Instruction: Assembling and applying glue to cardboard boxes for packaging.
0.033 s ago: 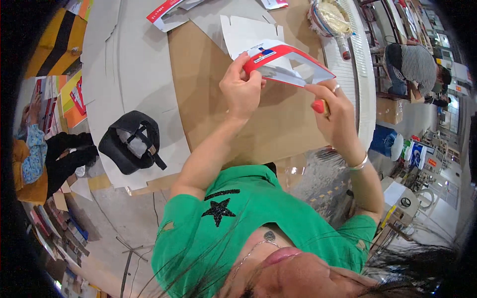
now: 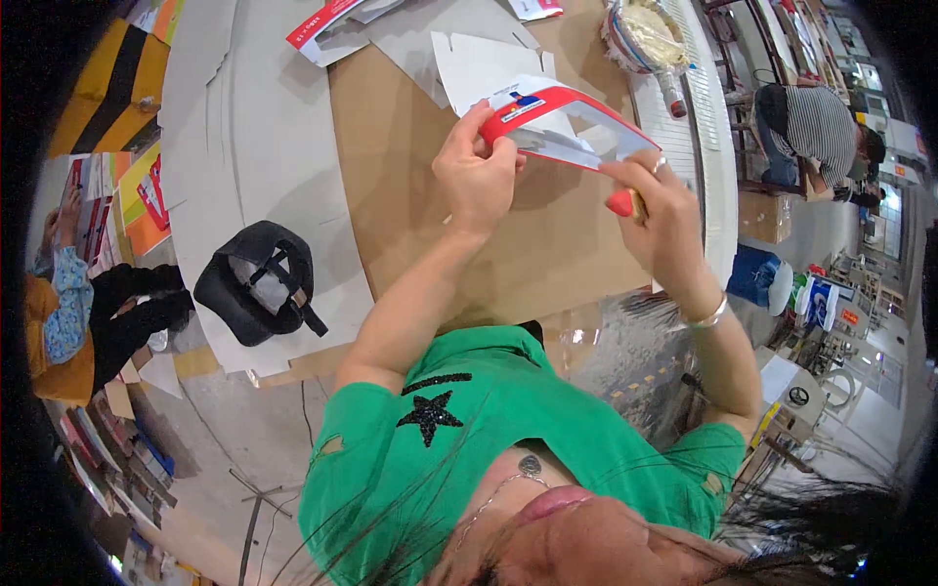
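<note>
A folded red-and-white printed cardboard piece (image 2: 557, 105) is held above the table, its inner side open toward me. My left hand (image 2: 477, 174) pinches its left end between thumb and fingers. At the right end, the fingers of my right hand (image 2: 660, 215) are bent against the cardboard's edge. A short stick-like tool (image 2: 621, 202) with a red end and a yellowish part is gripped in that same hand; its other end is hidden. Just beyond lies a white cardboard sheet with slits (image 2: 479, 63).
A brown cardboard sheet (image 2: 410, 234) covers the middle of the table. At left lies a black cap (image 2: 256, 283) on grey board (image 2: 259, 127). A plastic-lined bowl of pale paste (image 2: 645, 37) stands at the far right. Other people (image 2: 816, 127) work on both sides.
My right hand has shifted very slightly at the cardboard's right end, and the red-ended tool with it. My left hand keeps its pinch.
</note>
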A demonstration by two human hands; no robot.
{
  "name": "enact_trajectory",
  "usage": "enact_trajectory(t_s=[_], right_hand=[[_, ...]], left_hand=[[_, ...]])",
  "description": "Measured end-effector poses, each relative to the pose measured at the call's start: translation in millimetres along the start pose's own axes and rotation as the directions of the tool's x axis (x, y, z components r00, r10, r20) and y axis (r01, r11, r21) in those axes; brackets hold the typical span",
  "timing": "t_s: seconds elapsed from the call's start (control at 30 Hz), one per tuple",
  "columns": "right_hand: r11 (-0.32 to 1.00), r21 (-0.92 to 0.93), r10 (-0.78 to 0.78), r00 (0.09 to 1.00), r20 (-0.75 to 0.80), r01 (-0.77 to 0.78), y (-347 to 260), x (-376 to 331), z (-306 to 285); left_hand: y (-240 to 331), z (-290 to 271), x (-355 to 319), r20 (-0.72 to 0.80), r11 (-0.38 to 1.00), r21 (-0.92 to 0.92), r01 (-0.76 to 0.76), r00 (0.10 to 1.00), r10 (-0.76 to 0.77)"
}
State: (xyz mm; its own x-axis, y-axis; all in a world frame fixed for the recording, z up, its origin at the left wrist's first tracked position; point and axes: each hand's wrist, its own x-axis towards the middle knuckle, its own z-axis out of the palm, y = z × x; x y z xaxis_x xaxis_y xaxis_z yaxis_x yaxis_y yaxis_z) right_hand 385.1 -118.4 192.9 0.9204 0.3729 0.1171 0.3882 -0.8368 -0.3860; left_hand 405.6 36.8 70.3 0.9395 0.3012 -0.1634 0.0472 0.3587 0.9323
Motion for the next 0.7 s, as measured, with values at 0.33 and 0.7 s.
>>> enact_trajectory(t_s=[0.33,0.7], right_hand=[[0.867,-0.357,-0.335,0.937,0.097,0.347,6,57,-27],[0.81,-0.42,-0.423,0.904,0.066,0.41,-9,54,-50]], left_hand=[[50,36,3,0.071,0.993,-0.114,-0.038,0.996,0.046],[70,44,0,0.066,0.971,-0.201,-0.128,0.987,0.144]])
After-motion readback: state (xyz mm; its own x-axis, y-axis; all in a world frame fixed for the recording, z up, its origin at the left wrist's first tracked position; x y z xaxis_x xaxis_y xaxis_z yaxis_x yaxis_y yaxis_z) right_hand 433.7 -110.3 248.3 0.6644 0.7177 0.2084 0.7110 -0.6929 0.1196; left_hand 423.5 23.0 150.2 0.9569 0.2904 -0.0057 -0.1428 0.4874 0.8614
